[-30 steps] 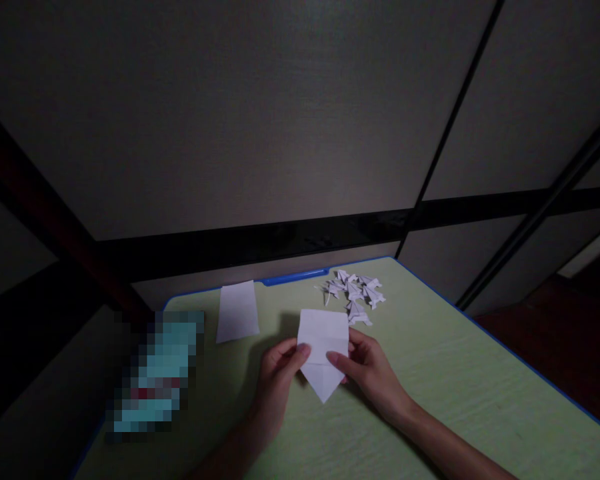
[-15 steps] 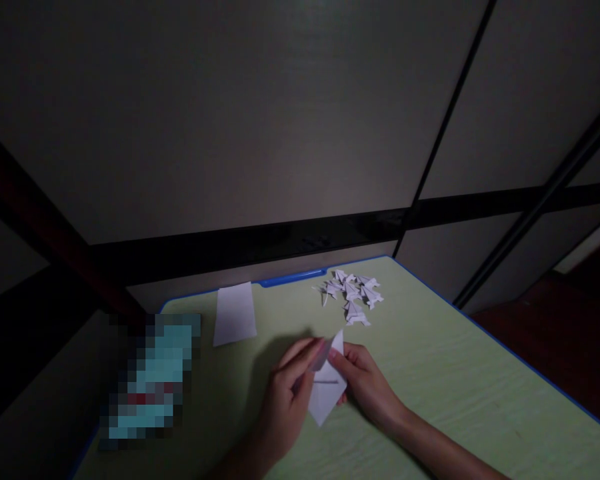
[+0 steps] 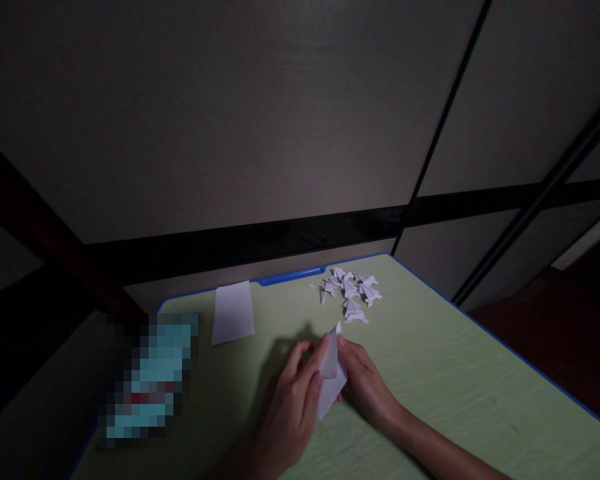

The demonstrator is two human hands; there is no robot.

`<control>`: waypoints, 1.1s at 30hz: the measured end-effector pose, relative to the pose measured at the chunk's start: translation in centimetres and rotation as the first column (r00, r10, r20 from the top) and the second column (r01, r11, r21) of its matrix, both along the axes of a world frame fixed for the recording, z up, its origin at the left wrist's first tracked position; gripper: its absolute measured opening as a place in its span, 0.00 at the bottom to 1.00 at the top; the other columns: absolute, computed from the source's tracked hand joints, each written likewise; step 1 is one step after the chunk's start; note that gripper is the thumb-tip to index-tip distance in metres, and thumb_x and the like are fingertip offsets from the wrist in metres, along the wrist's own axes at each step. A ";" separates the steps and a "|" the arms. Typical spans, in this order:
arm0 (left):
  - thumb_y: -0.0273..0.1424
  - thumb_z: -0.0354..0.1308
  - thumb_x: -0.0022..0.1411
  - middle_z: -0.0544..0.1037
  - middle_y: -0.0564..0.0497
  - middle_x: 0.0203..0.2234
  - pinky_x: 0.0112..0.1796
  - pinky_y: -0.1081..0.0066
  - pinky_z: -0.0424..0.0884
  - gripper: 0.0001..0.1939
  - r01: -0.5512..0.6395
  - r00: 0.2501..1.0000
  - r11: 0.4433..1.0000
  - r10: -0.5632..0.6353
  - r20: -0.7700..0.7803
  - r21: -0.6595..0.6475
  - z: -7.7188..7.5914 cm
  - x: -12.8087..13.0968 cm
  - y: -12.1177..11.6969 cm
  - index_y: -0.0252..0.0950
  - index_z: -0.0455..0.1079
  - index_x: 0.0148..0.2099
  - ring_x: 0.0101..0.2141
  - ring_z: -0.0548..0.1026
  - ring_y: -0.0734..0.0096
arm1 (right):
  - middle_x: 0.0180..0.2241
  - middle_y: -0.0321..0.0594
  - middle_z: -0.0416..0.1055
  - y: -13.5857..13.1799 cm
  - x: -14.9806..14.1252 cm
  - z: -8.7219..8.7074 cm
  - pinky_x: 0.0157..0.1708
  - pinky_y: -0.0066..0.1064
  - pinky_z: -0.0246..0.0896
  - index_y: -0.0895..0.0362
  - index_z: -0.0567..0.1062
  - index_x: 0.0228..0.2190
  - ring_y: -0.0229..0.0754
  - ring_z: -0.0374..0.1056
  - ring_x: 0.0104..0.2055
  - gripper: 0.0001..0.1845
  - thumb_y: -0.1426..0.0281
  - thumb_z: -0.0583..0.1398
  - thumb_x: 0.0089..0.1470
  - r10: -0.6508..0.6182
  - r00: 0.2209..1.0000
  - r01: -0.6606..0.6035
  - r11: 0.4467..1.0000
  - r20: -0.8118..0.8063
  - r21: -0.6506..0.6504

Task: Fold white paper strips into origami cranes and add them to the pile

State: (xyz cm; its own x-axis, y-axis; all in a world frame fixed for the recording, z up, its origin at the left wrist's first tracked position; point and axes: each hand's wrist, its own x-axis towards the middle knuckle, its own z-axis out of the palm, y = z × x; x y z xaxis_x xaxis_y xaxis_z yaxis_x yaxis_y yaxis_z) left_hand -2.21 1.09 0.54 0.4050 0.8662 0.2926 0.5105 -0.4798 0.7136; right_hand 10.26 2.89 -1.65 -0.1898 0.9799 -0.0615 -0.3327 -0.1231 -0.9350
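A small folded piece of white paper (image 3: 333, 383) is held above the table between both hands, its pointed tip upward. My left hand (image 3: 295, 397) grips its left side, fingers pressed along a folded flap that lies over the paper's left half. Pinching the right edge near the tip is my right hand (image 3: 364, 377), whose other fingers are partly hidden behind the paper. Just beyond the hands lie several folded white paper figures (image 3: 351, 288), shaped like frogs, in a loose cluster.
A flat stack or sheet of white paper (image 3: 233, 313) lies at the table's back left. A blurred-out teal item (image 3: 155, 377) rests on the left edge. The light green table (image 3: 460, 387) has a blue rim and a blue handle (image 3: 293, 276), against a panelled wall.
The left flap of the paper, raised before, now lies folded down over the sheet. My left hand has moved in toward the right, its fingers nearer the tip.
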 end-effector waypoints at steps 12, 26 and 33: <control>0.32 0.43 0.55 0.63 0.45 0.47 0.44 0.64 0.58 0.19 -0.124 0.992 0.990 0.125 0.012 -0.073 -1.0 0.2 0.2 0.41 0.57 0.51 0.45 0.62 0.61 | 0.15 0.30 0.57 -0.2 0.0 1.5 0.13 0.20 0.51 0.61 0.64 0.23 0.30 0.54 0.15 0.17 0.58 0.54 0.44 0.054 0.986 -0.061 0.997 0.158 0.044; 0.46 0.48 0.46 0.62 0.59 0.06 0.10 0.82 0.52 0.19 0.205 0.824 0.761 0.206 0.528 -0.616 -1.7 0.4 2.2 0.33 0.59 0.21 0.08 0.59 0.83 | 0.14 0.32 0.60 -0.3 0.2 1.4 0.14 0.22 0.52 0.60 0.61 0.23 0.32 0.58 0.16 0.16 0.58 0.50 0.47 0.054 0.992 -0.061 0.997 0.113 0.055; 0.42 0.50 0.47 0.61 0.60 0.08 0.10 0.82 0.53 0.16 0.214 0.834 0.772 0.175 0.524 -0.598 -1.7 0.5 2.2 0.33 0.59 0.21 0.09 0.57 0.84 | 0.15 0.31 0.59 -0.1 0.3 1.1 0.12 0.20 0.48 0.60 0.62 0.21 0.30 0.55 0.15 0.18 0.57 0.50 0.47 -0.011 0.986 0.000 0.998 0.167 0.067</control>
State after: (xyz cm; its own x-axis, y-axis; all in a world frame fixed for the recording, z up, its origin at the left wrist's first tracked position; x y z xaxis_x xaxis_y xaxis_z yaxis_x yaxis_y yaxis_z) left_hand -1.75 3.33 -1.13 0.3740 0.9185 -0.1285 -0.0399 0.1543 0.9872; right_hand 10.60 2.83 -0.56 -0.1771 0.9838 -0.0260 -0.1719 -0.0569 -0.9835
